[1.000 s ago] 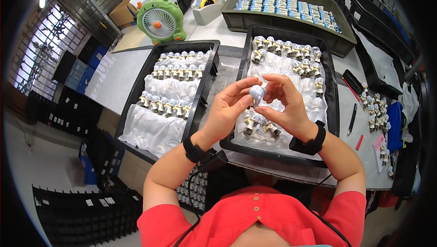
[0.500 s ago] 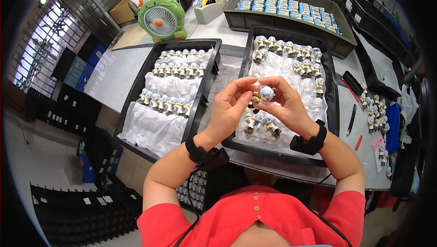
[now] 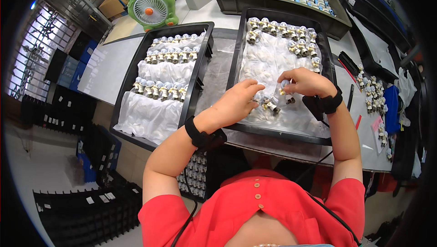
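My right hand [image 3: 308, 82] is shut on a small figurine [image 3: 285, 86] with a pale round head, held just above the white lining of the right black tray [image 3: 236, 60]. My left hand [image 3: 237, 102] hangs low over the same tray, fingers apart and holding nothing. Its thumb is next to two loose figurines [image 3: 269, 105] lying on the lining. A row of standing figurines [image 3: 291, 35] runs along the tray's far end. The left black tray [image 3: 129, 83] holds three rows of the same figurines [image 3: 159, 90] on white padding. Both wrists wear black bands.
A green toy-shaped desk fan [image 3: 152, 5] stands at the back left. A grey tray [image 3: 236, 1] of blue-white pieces lies behind. Loose figurines [image 3: 371, 96], a blue cloth [image 3: 391, 103] and a pen [image 3: 350, 95] lie right. Black crates [image 3: 77, 110] stack beside the table.
My hands were together holding one figurine above the right tray. They have parted: the left hand dropped toward the loose figurines and the right hand kept the figurine and lowered it.
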A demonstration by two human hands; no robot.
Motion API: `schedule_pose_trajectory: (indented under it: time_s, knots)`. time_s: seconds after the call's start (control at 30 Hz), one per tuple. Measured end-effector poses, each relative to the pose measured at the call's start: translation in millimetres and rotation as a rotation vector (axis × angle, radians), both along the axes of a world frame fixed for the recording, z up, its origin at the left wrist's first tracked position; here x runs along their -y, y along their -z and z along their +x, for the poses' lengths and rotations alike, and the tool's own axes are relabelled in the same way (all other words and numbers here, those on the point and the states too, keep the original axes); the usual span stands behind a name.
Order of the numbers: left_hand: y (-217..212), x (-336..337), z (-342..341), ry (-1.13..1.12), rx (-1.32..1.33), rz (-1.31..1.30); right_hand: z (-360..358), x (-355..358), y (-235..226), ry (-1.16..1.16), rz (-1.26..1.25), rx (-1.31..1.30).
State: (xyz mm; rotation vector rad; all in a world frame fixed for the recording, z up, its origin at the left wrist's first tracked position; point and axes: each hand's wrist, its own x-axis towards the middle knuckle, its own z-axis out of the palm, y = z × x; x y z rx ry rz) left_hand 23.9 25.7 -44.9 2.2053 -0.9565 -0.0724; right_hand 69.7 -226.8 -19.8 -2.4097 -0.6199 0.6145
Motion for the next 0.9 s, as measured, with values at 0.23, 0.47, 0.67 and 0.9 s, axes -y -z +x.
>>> schedule_pose_trajectory:
  time_s: [0.23,0.47,0.67,0.9]
  knots:
    - [4,5,-3,0.059,0.057,0.318,1,-11,16,-0.143,-0.149,-0.002]
    - [17,10,2,0.033,0.133,0.431,-22,-20,16,-0.337,-0.204,0.208]
    - [6,14,1,0.001,0.057,0.377,-25,-19,17,-0.425,-0.154,0.398]
    - [3,13,3,0.012,0.052,0.331,-38,-29,25,-0.266,-0.151,0.397]
